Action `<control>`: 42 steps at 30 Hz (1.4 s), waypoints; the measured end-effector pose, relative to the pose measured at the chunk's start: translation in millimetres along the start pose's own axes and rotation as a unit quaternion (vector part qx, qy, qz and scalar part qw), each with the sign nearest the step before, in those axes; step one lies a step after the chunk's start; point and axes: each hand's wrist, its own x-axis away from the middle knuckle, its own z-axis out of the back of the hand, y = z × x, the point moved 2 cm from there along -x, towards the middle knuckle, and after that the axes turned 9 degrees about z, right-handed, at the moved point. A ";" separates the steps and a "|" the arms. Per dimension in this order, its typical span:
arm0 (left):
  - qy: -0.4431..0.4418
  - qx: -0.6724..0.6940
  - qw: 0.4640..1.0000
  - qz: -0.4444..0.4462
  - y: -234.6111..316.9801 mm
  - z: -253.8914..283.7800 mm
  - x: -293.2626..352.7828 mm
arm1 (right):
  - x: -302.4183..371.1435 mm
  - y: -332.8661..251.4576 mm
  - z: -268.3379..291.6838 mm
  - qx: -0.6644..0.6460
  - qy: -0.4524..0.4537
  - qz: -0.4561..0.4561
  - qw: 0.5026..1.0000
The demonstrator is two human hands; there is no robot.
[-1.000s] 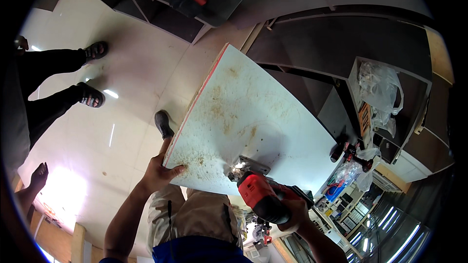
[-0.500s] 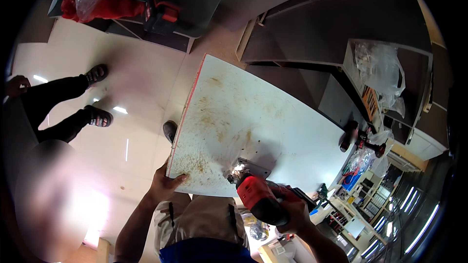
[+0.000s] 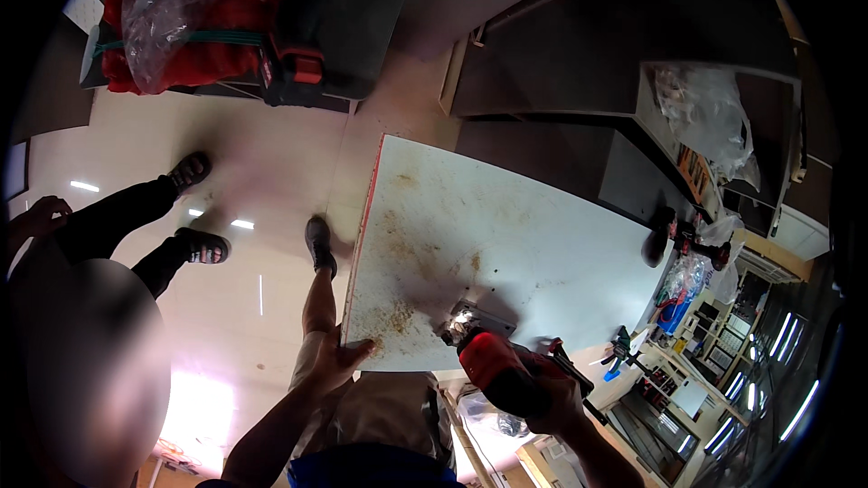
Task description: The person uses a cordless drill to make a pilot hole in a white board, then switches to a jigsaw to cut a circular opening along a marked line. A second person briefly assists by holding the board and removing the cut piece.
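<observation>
A white board (image 3: 533,253) lies in front of me, with brown smudges and sawdust toward its left side and a thin red strip along its left edge. My left hand (image 3: 333,361) is closed around its near left corner, thumb on top. A red and black cordless jigsaw (image 3: 497,369) is in my right hand (image 3: 553,404), fingers wrapped round its handle. Its metal base plate (image 3: 495,325) rests on the board near the front edge, and its lamp lights the spot ahead of it. The blade is hidden from view.
Another person's sandalled foot (image 3: 204,246) is on the floor at left. Beyond the board stand dark cabinets (image 3: 579,54), one holding a clear plastic bag (image 3: 705,117). A cordless drill (image 3: 701,244) lies past the right edge. Red cloth (image 3: 217,63) and another tool (image 3: 298,72) are at far left.
The whole view has shifted, so the board, jigsaw and hands appear lower and further right. More of my left leg shows. The jigsaw keeps nearly the same place on the board.
</observation>
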 end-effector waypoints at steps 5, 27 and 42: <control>-0.034 0.049 0.998 0.017 -22.1 2.2 -4.3 | 2.6 -4.6 -4.2 -0.010 0.013 0.001 1.000; -0.008 0.014 1.000 0.003 -1.6 2.1 -4.0 | 14.5 -27.2 -34.0 -0.078 0.118 -0.097 0.985; -0.045 0.040 0.998 0.010 -16.8 4.6 -7.5 | 21.8 -41.9 -56.5 -0.121 0.165 -0.146 0.968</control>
